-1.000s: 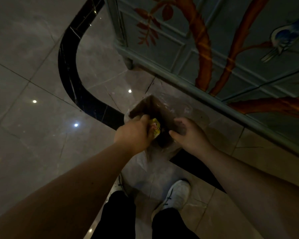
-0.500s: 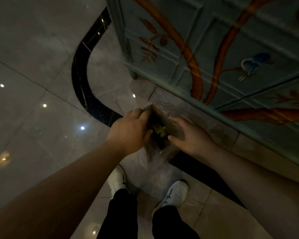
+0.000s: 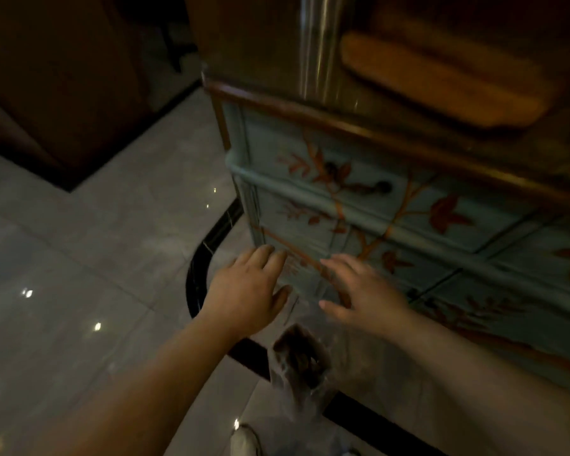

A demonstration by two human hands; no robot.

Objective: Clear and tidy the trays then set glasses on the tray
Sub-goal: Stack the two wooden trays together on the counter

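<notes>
My left hand [image 3: 246, 291] and my right hand [image 3: 364, 292] hover side by side with fingers spread and nothing in them, in front of the lower corner of a painted blue cabinet [image 3: 408, 225]. Below and between them a clear plastic bag [image 3: 301, 366] with dark contents stands on the floor, its mouth open. On the cabinet's top at the upper right lies a brown wooden tray [image 3: 441, 80], blurred. No glasses are in sight.
A shiny metal cylinder [image 3: 313, 44] stands on the cabinet top beside the tray. The polished tile floor [image 3: 79, 274] has a curved black inlay band [image 3: 198, 274]. Dark wooden furniture [image 3: 63, 77] fills the upper left. My white shoe [image 3: 244, 439] shows at the bottom.
Both hands have let go of the bag and risen above it, fingers spread. The yellow-green scrap is no longer in my left hand. My view has tilted up to the cabinet top.
</notes>
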